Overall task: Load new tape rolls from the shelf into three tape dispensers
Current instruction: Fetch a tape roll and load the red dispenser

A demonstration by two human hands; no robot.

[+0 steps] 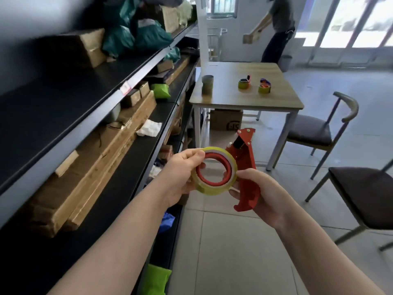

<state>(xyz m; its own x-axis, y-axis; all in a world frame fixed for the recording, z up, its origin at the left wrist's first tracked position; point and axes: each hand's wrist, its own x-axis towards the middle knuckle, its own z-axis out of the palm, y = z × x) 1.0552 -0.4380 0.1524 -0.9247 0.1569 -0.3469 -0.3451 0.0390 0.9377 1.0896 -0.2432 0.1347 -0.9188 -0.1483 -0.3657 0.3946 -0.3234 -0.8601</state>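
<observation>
A yellowish clear tape roll (209, 187) with a red core sits against a red tape dispenser (246, 167) in front of me. My left hand (180, 171) grips the roll by its left rim, thumb on top. My right hand (258, 192) holds the dispenser's handle from below. Two more dispensers with tape rolls on them (244, 83) (264, 86) stand on the wooden table (234, 101) ahead. The dark shelf (89, 116) runs along my left.
Cardboard boxes (102, 165), green bags and a white cloth lie on the shelf. A stack of grey tape cores (207, 84) stands on the table, a carton below it. Two chairs (319, 133) stand at right. A person carries a box at the back.
</observation>
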